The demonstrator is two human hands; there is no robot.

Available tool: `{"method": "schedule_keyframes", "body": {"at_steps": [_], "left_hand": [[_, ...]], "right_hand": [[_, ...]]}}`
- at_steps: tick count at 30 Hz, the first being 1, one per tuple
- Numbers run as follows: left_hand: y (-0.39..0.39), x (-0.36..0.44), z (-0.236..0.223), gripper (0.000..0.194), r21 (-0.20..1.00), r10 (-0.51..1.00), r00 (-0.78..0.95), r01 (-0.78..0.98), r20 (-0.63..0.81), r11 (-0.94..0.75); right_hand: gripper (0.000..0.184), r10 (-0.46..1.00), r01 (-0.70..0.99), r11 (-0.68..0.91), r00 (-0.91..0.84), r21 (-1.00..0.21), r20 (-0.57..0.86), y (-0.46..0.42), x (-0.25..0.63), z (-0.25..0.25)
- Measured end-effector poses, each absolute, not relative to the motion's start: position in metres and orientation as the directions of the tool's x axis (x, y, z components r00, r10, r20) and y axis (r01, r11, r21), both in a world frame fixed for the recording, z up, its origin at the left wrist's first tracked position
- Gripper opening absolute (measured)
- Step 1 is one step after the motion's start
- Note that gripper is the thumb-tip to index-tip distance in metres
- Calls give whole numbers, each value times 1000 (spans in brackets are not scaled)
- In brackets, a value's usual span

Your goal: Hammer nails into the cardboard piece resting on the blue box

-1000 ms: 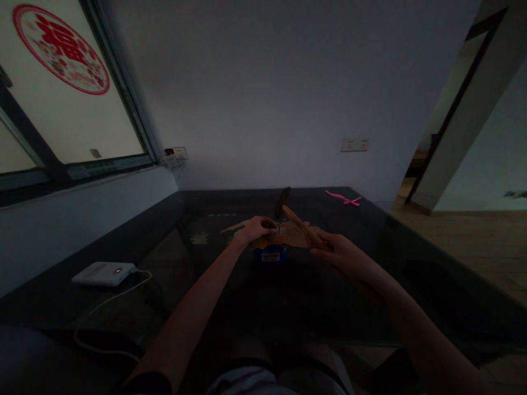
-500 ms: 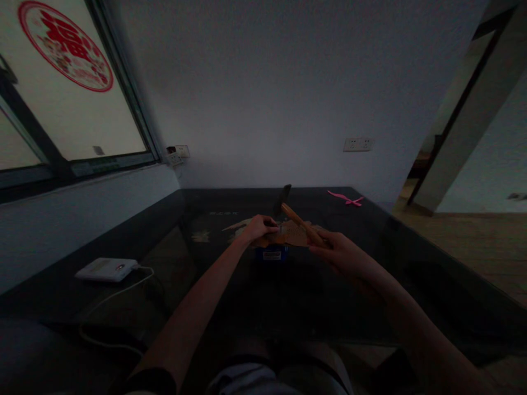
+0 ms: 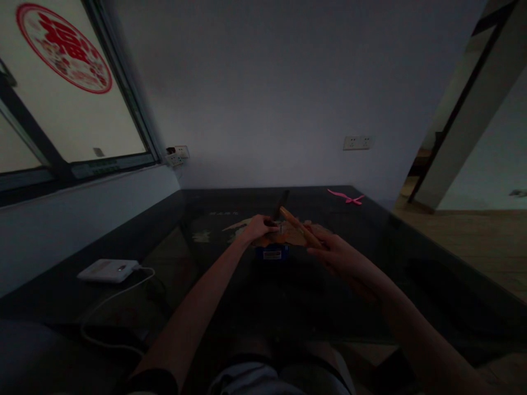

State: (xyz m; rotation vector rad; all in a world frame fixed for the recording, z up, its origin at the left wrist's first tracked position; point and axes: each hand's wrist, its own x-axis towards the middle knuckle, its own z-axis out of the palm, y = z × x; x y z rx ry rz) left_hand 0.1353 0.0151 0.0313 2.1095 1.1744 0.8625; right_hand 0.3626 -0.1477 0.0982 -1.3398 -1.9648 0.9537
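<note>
A hammer with a wooden handle and dark head is gripped in my right hand, its head raised over the middle of a flat brown piece, perhaps cardboard. My left hand rests on the left part of that piece, fingers pinched at a thin upright nail, small and dim in this light. Beneath the brown piece sits a blue box with a pale label. The brown piece has ragged edges and overhangs the box on both sides.
The dark glossy table runs up to the wall. On its left lies a white power bank with a white cable trailing off the near edge. A pink strip lies at the far right. A window stands at the left.
The hammer head has come down a little toward the brown piece, and my right hand has shifted slightly left. My left hand and the blue box stay in place.
</note>
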Motion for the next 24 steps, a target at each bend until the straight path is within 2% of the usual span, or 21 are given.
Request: {"method": "schedule_keyframes", "body": {"at_steps": [4, 10, 13, 18, 20, 24], "left_hand": [[18, 135, 27, 31, 747, 875, 420, 494, 242, -444], [18, 135, 28, 28, 758, 885, 394, 490, 248, -430], [17, 135, 29, 30, 751, 878, 411, 493, 244, -439], [16, 137, 30, 27, 734, 876, 410, 507, 254, -451], [14, 136, 33, 26, 763, 853, 439, 435, 284, -478], [13, 117, 43, 46, 833, 815, 434, 218, 384, -508]], "right_hand": [[21, 943, 557, 218, -333, -802, 26, -145, 363, 91], [27, 948, 503, 183, -318, -845, 16, -148, 364, 94], [22, 952, 510, 163, -307, -845, -2, -148, 361, 91], [23, 964, 460, 164, -262, -873, 43, -151, 359, 89], [27, 968, 425, 164, -243, -890, 63, -153, 360, 88], [35, 974, 316, 163, -201, -935, 102, -157, 366, 76]]}}
